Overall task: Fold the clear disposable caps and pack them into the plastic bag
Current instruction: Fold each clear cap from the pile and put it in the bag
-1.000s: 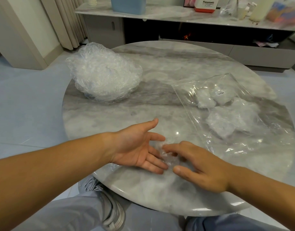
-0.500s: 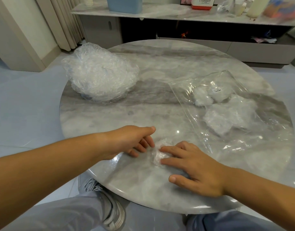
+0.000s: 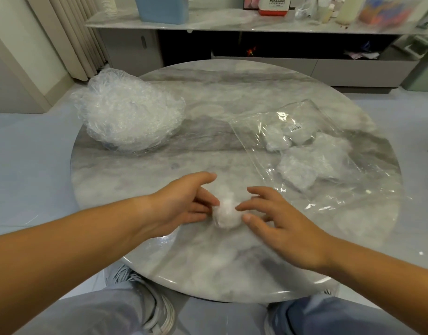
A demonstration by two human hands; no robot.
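1. Clear folded plastic cap (image 3: 226,211), 6 o'clock on grey marble table (image 3: 208,262); left hand (image 3: 184,204) and right hand (image 3: 280,221) flank it, fingers loose, unclamped.
2. Risk: unheld film springs open before reaching clear plastic bag (image 3: 329,165), 2 o'clock.

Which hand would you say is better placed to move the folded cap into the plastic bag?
Probably the right hand: it sits beside the folded cap on the side nearest the plastic bag, while the left hand would have to reach across.
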